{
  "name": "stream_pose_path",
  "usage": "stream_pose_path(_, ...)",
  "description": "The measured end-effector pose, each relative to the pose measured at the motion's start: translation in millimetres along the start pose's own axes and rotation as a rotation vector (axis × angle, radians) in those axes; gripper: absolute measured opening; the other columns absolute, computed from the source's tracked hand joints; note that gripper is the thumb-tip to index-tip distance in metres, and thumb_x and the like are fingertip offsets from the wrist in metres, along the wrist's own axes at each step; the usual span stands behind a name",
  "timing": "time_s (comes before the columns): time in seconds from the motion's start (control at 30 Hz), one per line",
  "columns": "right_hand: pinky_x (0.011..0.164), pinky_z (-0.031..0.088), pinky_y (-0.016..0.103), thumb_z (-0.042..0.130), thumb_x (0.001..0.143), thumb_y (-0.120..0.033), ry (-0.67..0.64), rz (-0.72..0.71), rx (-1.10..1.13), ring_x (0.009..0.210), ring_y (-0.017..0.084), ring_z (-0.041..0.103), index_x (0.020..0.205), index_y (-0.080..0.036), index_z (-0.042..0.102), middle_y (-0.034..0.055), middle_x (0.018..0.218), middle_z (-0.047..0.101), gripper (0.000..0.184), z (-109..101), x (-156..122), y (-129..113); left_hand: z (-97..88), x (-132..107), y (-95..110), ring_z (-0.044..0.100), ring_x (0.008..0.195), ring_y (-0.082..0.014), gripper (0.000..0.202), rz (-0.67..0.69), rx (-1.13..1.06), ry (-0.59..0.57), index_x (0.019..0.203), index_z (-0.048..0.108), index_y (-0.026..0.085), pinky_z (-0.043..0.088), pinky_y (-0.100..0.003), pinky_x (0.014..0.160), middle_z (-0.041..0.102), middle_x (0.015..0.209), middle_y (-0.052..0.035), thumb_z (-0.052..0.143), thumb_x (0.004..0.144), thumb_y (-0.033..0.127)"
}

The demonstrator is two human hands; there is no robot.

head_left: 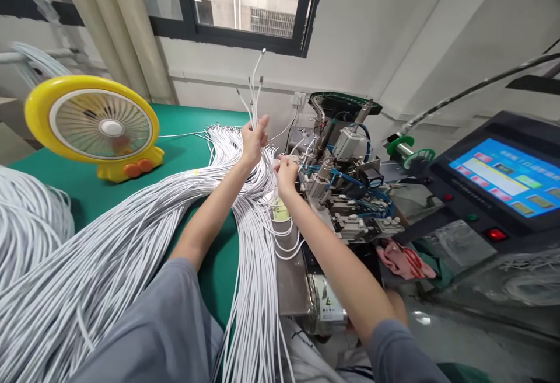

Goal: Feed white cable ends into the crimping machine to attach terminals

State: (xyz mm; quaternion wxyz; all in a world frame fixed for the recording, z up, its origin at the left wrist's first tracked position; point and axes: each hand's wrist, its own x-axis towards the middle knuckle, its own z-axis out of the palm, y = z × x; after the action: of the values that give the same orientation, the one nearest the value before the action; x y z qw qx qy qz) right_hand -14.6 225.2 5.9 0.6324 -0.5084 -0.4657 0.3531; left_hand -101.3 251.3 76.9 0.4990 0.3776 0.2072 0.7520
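My left hand (254, 139) is closed round several white cables (256, 103), whose ends stick up above the fist, some with small metal tips. Lower and to the right, my right hand (286, 174) has its fingers pinched together at the left side of a bench machine (332, 167). What those fingers hold is too small to make out. Under both forearms lies a thick bundle of white cables (258, 254), with the tipped ends gathered behind my left hand. A few cables loop down below my right hand, in front of the machine.
A yellow duck-shaped fan (94, 126) stands on the green table (175, 115) at the left. More coiled cables (30, 225) lie nearer. On the right are a control screen (511, 176), a green spool (405, 149) and a pink cloth (402, 259).
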Motion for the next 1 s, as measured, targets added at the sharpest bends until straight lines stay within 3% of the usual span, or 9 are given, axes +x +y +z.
stream_pose_path(0.13, 0.062, 0.041, 0.023, 0.040, 0.088, -0.040, 0.013, -0.070, 0.029, 0.060, 0.011, 0.051, 0.077, -0.015, 0.062, -0.0021, 0.058, 0.052, 0.035, -13.8, -20.4, -6.9, 11.4, -14.0, 3.8, 0.020, 0.036, 0.0011, 0.039, -0.092, 0.163, -0.272, 0.068, 0.055, 0.013, 0.015, -0.015, 0.036, 0.033, 0.043, 0.0115, 0.084, 0.055, 0.035)
stream_pose_path(0.23, 0.055, 0.037, 0.022, 0.040, 0.089, -0.046, -0.029, -0.114, 0.085, 0.052, 0.010, 0.045, 0.082, -0.014, 0.062, -0.0047, 0.053, 0.046, 0.039, -22.8, -32.9, -12.2, 19.6, -26.7, 11.1, 0.029, 0.039, -0.0002, 0.037, -0.129, 0.334, -0.495, 0.077, 0.067, 0.009, 0.021, -0.016, 0.037, 0.053, 0.053, 0.0024, 0.082, 0.058, 0.036)
stream_pose_path(0.37, 0.050, 0.032, 0.024, 0.043, 0.088, -0.049, -0.052, -0.154, 0.080, 0.048, 0.009, 0.037, 0.065, -0.018, 0.054, -0.0057, 0.049, 0.042, 0.040, -29.8, -43.2, -15.4, 27.3, -38.0, 15.1, 0.047, 0.050, -0.0057, 0.033, -0.092, 0.495, -0.649, 0.077, 0.071, 0.009, 0.034, -0.018, 0.044, 0.061, 0.062, -0.0026, 0.081, 0.059, 0.034)
stream_pose_path(0.47, 0.052, 0.034, 0.025, 0.041, 0.089, -0.047, -0.069, -0.150, 0.024, 0.048, 0.009, 0.038, 0.055, -0.019, 0.045, -0.0044, 0.049, 0.043, 0.045, -36.1, -52.3, -19.1, 30.6, -43.1, 14.3, 0.048, 0.050, -0.0065, 0.028, -0.054, 0.545, -0.702, 0.075, 0.071, 0.010, 0.035, -0.019, 0.045, 0.059, 0.058, -0.0011, 0.079, 0.062, 0.034)
stream_pose_path(0.53, 0.059, 0.041, 0.026, 0.043, 0.089, -0.045, -0.123, -0.153, -0.035, 0.054, 0.011, 0.047, 0.060, -0.018, 0.052, -0.0013, 0.055, 0.052, 0.041, -47.0, -61.9, -24.9, 32.9, -47.5, 14.2, 0.044, 0.047, -0.0054, 0.025, -0.044, 0.555, -0.721, 0.074, 0.071, 0.011, 0.033, -0.019, 0.043, 0.056, 0.055, 0.0003, 0.077, 0.065, 0.033)
stream_pose_path(0.6, 0.071, 0.046, 0.028, 0.047, 0.088, -0.041, -0.125, -0.172, -0.064, 0.072, 0.014, 0.058, 0.081, -0.017, 0.062, 0.0041, 0.077, 0.064, 0.030, -65.9, -73.1, -33.1, 36.0, -53.4, 15.2, 0.043, 0.047, -0.0055, 0.020, -0.065, 0.536, -0.764, 0.072, 0.070, 0.011, 0.034, -0.019, 0.044, 0.053, 0.053, 0.0014, 0.075, 0.066, 0.030)
stream_pose_path(0.7, 0.082, 0.049, 0.031, 0.046, 0.089, -0.039, 0.052, -0.207, 0.015, 0.092, 0.015, 0.061, 0.110, -0.021, 0.058, 0.0071, 0.103, 0.064, 0.030, -105.2, -85.9, -48.4, 41.1, -63.9, 16.5, 0.048, 0.053, -0.0080, 0.013, -0.125, 0.470, -0.856, 0.070, 0.070, 0.010, 0.038, -0.020, 0.048, 0.053, 0.054, 0.0003, 0.075, 0.066, 0.021)
stream_pose_path(0.83, 0.068, 0.052, 0.027, 0.049, 0.088, -0.044, 0.096, -0.225, -0.027, 0.075, 0.013, 0.062, 0.102, -0.022, 0.063, 0.0038, 0.085, 0.064, 0.029, -148.8, -85.9, -66.7, 44.9, -75.1, 12.9, 0.051, 0.057, -0.0105, 0.007, -0.217, 0.396, -0.910, 0.065, 0.067, 0.008, 0.040, -0.022, 0.052, 0.055, 0.060, -0.0026, 0.074, 0.064, 0.011)
stream_pose_path(1.0, 0.054, 0.048, 0.024, 0.061, 0.080, -0.040, 0.070, -0.249, -0.147, 0.055, 0.009, 0.055, 0.080, -0.020, 0.066, -0.0009, 0.065, 0.062, 0.021, -161.2, -77.5, -74.7, 45.1, -79.4, 8.0, 0.054, 0.059, -0.0132, 0.016, -0.374, 0.302, -0.810, 0.061, 0.061, 0.010, 0.042, -0.023, 0.052, 0.052, 0.061, -0.0014, 0.067, 0.058, -0.004)
